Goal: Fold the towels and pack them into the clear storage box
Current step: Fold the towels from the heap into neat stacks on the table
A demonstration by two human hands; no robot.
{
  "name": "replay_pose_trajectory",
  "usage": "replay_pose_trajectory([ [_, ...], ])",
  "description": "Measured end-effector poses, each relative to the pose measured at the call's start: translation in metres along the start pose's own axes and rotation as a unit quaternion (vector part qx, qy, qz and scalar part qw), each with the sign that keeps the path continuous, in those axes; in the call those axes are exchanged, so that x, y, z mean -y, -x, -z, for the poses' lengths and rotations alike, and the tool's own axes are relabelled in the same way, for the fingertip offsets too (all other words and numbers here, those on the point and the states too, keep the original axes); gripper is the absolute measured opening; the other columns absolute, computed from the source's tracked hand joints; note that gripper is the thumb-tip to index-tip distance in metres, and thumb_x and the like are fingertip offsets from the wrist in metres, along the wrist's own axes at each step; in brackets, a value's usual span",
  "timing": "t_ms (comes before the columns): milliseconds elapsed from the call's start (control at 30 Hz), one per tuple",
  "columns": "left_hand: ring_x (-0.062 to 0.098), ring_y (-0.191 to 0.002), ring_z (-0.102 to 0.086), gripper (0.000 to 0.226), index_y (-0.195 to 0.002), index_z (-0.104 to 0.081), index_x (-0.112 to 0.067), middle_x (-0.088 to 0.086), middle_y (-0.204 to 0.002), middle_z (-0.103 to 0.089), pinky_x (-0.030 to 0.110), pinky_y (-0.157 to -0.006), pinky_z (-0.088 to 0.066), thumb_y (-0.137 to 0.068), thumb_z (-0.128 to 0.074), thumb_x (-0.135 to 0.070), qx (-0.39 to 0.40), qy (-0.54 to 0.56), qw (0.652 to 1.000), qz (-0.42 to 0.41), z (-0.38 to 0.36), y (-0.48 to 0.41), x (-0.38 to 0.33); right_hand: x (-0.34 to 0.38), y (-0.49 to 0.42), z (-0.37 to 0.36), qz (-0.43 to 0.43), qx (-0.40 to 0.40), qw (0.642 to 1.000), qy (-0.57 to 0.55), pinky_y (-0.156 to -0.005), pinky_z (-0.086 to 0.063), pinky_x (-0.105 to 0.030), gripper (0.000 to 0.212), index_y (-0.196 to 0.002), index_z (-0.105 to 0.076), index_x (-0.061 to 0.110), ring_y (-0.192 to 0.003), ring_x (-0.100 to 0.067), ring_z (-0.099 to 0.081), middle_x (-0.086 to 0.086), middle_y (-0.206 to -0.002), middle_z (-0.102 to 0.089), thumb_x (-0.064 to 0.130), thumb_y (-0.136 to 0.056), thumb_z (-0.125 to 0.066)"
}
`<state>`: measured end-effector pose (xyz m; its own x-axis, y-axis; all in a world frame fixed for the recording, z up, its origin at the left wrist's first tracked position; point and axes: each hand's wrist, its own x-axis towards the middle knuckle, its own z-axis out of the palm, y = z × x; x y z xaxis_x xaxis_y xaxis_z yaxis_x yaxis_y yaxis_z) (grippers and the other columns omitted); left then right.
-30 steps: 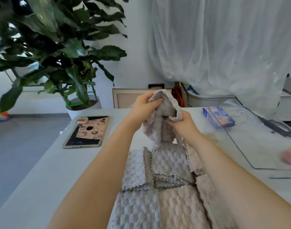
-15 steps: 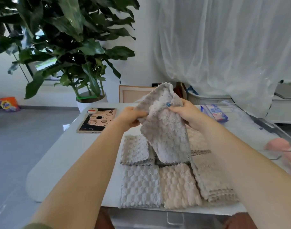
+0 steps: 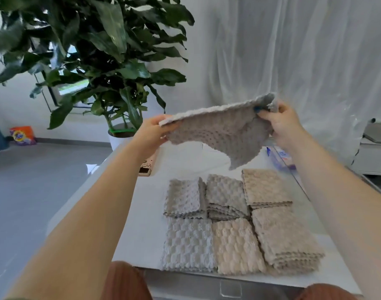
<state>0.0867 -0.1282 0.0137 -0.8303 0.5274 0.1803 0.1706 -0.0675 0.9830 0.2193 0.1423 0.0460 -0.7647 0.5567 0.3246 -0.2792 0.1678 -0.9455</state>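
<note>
A grey waffle-textured towel (image 3: pixel 224 131) hangs spread in the air above the white table (image 3: pixel 142 234). My left hand (image 3: pixel 152 132) pinches its left corner and my right hand (image 3: pixel 278 124) pinches its right corner; a lower corner droops down. Below it lie several folded towels in two rows: grey ones (image 3: pixel 185 199) on the left, beige stacks (image 3: pixel 284 237) on the right. The clear storage box (image 3: pixel 302 185) shows only as a faint transparent edge at the table's right side, mostly behind my right arm.
A large potted plant (image 3: pixel 103 61) stands behind the table's far left corner. A phone or tablet in a patterned case (image 3: pixel 147 166) lies under my left wrist. A blue packet (image 3: pixel 282 158) sits at the right. White curtain behind; detergent bag (image 3: pixel 23 135) on the floor.
The towel was bunched between my hands; they have moved apart and risen, stretching it out flat in the air. The view has tilted down, showing more of the folded towels.
</note>
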Motion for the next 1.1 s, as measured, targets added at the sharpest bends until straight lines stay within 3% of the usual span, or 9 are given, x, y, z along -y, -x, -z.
replay_pose_trajectory([
  [167,0.018,-0.098,-0.058,0.011,-0.085,-0.067,-0.013,0.002,-0.092,-0.066,0.034,-0.098,-0.045,-0.085,-0.067,-0.002,0.065,-0.058,0.986,0.143,0.014,0.042,0.086,-0.069,0.041,0.034,-0.114,0.17,0.974,0.1,-0.06,-0.042,-0.028,0.028,-0.08,-0.061,0.01,-0.079,-0.025,-0.054,-0.011,-0.08,-0.062,-0.018,-0.078,-0.059],
  [300,0.012,-0.083,-0.058,0.032,-0.058,-0.057,-0.021,-0.005,-0.071,-0.061,0.028,-0.09,-0.047,-0.078,-0.075,-0.004,0.223,-0.144,0.926,0.268,0.022,0.057,0.123,-0.107,0.068,0.058,-0.321,0.358,0.84,0.25,-0.088,-0.05,-0.041,0.023,-0.091,-0.072,0.003,-0.088,-0.025,-0.067,-0.013,-0.092,-0.072,-0.01,-0.074,-0.068],
  [367,0.014,-0.095,-0.064,0.013,-0.075,-0.069,-0.017,-0.001,-0.088,-0.072,0.028,-0.095,-0.049,-0.072,-0.081,-0.012,0.272,-0.186,0.892,0.311,0.021,0.061,0.126,-0.112,0.074,0.061,-0.37,0.396,0.779,0.315,-0.092,-0.05,-0.038,0.02,-0.086,-0.073,0.008,-0.086,-0.018,-0.068,-0.007,-0.089,-0.073,-0.009,-0.082,-0.064],
  [433,0.018,-0.106,-0.065,0.022,-0.095,-0.073,-0.013,0.004,-0.105,-0.073,0.03,-0.099,-0.049,-0.075,-0.08,-0.015,0.281,-0.215,0.877,0.324,0.019,0.059,0.127,-0.116,0.075,0.061,-0.38,0.405,0.755,0.348,-0.087,-0.052,-0.033,0.016,-0.086,-0.07,0.011,-0.083,-0.014,-0.067,-0.006,-0.089,-0.071,-0.004,-0.086,-0.062],
  [500,0.019,-0.105,-0.065,0.022,-0.105,-0.07,-0.011,0.005,-0.107,-0.072,0.03,-0.097,-0.05,-0.084,-0.072,-0.017,0.262,-0.218,0.882,0.325,0.017,0.057,0.129,-0.12,0.075,0.056,-0.39,0.379,0.771,0.332,-0.085,-0.054,-0.035,0.012,-0.092,-0.066,0.011,-0.086,-0.018,-0.066,-0.008,-0.094,-0.07,0.001,-0.089,-0.061],
  [633,0.023,-0.1,-0.068,0.027,-0.112,-0.065,-0.009,0.009,-0.108,-0.071,0.035,-0.089,-0.055,-0.094,-0.061,-0.028,0.125,-0.141,0.942,0.276,0.008,0.049,0.14,-0.14,0.07,0.046,-0.351,0.173,0.895,0.216,-0.071,-0.054,-0.037,0.014,-0.102,-0.062,0.011,-0.086,-0.024,-0.066,-0.01,-0.098,-0.069,0.004,-0.093,-0.055],
  [733,0.024,-0.086,-0.069,0.031,-0.109,-0.065,-0.006,0.015,-0.103,-0.07,0.037,-0.079,-0.058,-0.095,-0.057,-0.032,0.021,-0.111,0.967,0.23,-0.006,0.036,0.15,-0.16,0.061,0.04,-0.271,0.074,0.936,0.213,-0.078,-0.054,-0.039,0.015,-0.104,-0.061,0.01,-0.085,-0.025,-0.065,-0.01,-0.098,-0.068,0.017,-0.092,-0.062],
  [967,0.022,-0.079,-0.054,0.024,-0.092,-0.058,-0.009,0.006,-0.084,-0.057,0.031,-0.069,-0.041,-0.095,-0.056,-0.033,-0.076,-0.227,0.957,0.164,-0.035,-0.009,0.184,-0.196,0.043,0.027,-0.196,0.012,0.919,0.341,-0.063,-0.04,-0.03,0.009,-0.082,-0.061,0.011,-0.083,-0.027,-0.061,-0.01,-0.084,-0.065,0.011,-0.091,-0.06],
  [1100,0.024,-0.07,-0.053,0.022,-0.077,-0.053,-0.014,0.012,-0.078,-0.057,0.031,-0.065,-0.042,-0.092,-0.058,-0.029,-0.079,-0.264,0.934,0.226,-0.047,-0.031,0.203,-0.215,0.028,0.025,-0.219,-0.018,0.901,0.374,-0.079,-0.049,-0.034,0.025,-0.11,-0.064,0.008,-0.096,-0.029,-0.06,-0.01,-0.106,-0.065,0.009,-0.086,-0.065],
])
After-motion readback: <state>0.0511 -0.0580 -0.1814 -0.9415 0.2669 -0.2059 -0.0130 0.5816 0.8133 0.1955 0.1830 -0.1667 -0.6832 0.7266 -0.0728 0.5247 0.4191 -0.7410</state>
